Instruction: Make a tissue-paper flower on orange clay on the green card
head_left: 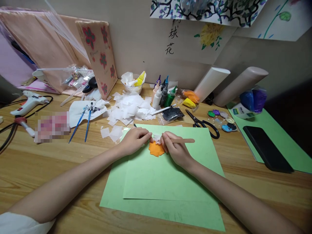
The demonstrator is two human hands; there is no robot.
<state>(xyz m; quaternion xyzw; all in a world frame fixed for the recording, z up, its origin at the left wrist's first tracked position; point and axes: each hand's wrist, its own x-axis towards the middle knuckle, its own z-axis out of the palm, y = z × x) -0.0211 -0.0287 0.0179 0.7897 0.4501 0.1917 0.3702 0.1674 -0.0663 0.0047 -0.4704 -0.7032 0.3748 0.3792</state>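
An orange piece of clay, flat with a wavy edge, lies on the green paper. At its far edge is a small crumpled white and pinkish piece that looks like tissue paper. My left hand reaches in from the left, thumb and fingers pinched together at the left side of this white piece. From the right, my right hand holds a flat wooden craft stick that points right, while its fingertips touch the white piece and the clay's right edge. What lies between my fingertips is partly hidden.
Behind the paper lie cut white paper squares, paint bottles, black scissors and wrapped clay. A glue gun and paintbrushes are at left. At right are a black phone and paint pots.
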